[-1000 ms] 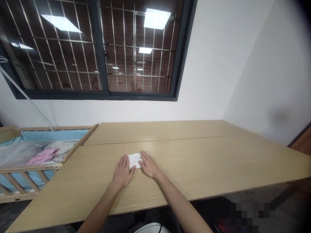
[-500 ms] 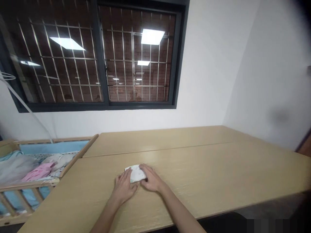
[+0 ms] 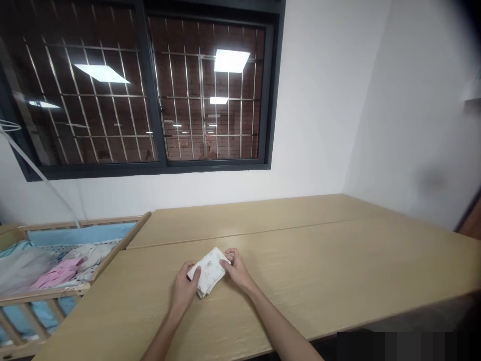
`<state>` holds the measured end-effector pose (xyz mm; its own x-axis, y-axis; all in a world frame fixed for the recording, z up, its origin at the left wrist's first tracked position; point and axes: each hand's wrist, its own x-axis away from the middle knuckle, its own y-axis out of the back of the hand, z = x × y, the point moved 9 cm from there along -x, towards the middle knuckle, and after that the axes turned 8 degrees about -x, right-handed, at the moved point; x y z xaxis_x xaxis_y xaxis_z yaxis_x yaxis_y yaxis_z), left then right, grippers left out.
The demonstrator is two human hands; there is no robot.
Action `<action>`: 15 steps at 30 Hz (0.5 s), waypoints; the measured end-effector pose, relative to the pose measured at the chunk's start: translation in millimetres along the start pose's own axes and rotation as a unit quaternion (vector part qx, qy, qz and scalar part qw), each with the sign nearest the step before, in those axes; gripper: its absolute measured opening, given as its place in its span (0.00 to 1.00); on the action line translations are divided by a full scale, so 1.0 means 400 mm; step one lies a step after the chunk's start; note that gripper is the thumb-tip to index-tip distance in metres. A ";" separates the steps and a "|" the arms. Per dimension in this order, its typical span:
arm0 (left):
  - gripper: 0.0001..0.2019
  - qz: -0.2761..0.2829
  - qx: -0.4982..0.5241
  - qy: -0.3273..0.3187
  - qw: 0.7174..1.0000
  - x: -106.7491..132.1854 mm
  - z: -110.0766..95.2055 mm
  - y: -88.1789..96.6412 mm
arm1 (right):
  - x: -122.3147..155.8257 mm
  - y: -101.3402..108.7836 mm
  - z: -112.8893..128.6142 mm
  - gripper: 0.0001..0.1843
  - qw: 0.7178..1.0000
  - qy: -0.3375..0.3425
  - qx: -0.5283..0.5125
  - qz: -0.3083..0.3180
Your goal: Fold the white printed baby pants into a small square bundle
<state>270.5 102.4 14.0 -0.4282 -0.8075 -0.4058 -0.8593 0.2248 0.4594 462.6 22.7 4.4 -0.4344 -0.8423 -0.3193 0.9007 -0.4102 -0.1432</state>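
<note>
A folded white cloth (image 3: 211, 269) with small printed figures is held between my two hands over the wooden table (image 3: 319, 265). Its layers show along the lower right edge, and it sits tilted, one corner pointing away from me. My left hand (image 3: 185, 285) grips the left corner, thumb on top and fingers underneath. At the right edge, my right hand (image 3: 237, 271) pinches the cloth with the thumb on its upper face. The fingertips beneath the cloth are partly hidden.
To the left, against the table, stands a wooden crib (image 3: 93, 271) with blue lining. A pink cloth (image 3: 58, 273) and other pale fabrics lie inside. A white pole (image 3: 45, 178) rises from it. Behind the table is a wall with a dark-framed, barred window (image 3: 161, 100).
The cloth has been lifted and turned, its printed face now showing more fully. My hands went from pressing on it flat to gripping its edges with thumbs on top.
</note>
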 end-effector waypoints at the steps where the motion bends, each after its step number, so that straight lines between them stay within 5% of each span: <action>1: 0.19 0.008 0.017 0.013 1.000 0.000 0.006 -0.005 | -0.002 0.007 -0.007 0.27 0.999 -0.016 -0.025 -0.022; 7: 0.16 0.087 -0.141 0.019 0.986 0.015 0.028 -0.037 | -0.005 0.049 -0.033 0.36 0.993 -0.051 -0.044 -0.092; 11: 0.11 0.144 -0.248 0.010 0.958 0.023 0.031 -0.058 | -0.010 0.058 -0.038 0.30 0.997 -0.016 0.011 -0.074; 15: 0.10 0.148 -0.250 0.000 0.957 0.024 0.021 -0.064 | -0.021 0.052 -0.054 0.22 0.999 -0.006 0.001 -0.047</action>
<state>286.0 93.4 -8.1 -0.6317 -0.7489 -0.2002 -0.4601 0.1544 0.8743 485.2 28.7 -16.1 -0.5166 -0.8043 -0.2935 0.8562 -0.4881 -0.1696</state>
